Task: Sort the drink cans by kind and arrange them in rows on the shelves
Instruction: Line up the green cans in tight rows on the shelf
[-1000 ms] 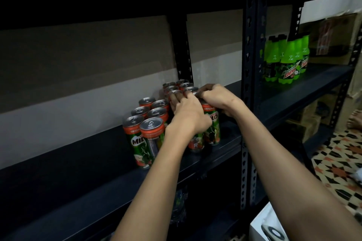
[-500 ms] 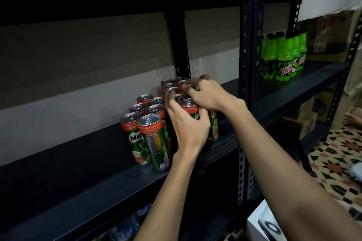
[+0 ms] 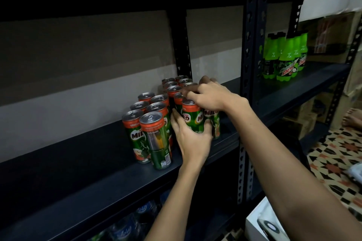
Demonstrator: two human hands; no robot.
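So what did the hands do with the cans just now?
The left hand slid down from the can tops and now wraps around the sides of the front right Milo cans. The right hand stayed on top of that group, fingers curled over the lids. The left rows of Milo cans and the green bottles stayed put.

Left hand (image 3: 191, 139) lower on can (image 3: 193, 118)

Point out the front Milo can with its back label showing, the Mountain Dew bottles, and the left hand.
Front Milo can (image 3: 157, 139), head view, on its label side.
Mountain Dew bottles (image 3: 287, 64), head view, on the front bottle's label.
Left hand (image 3: 193, 139), head view, on its back.
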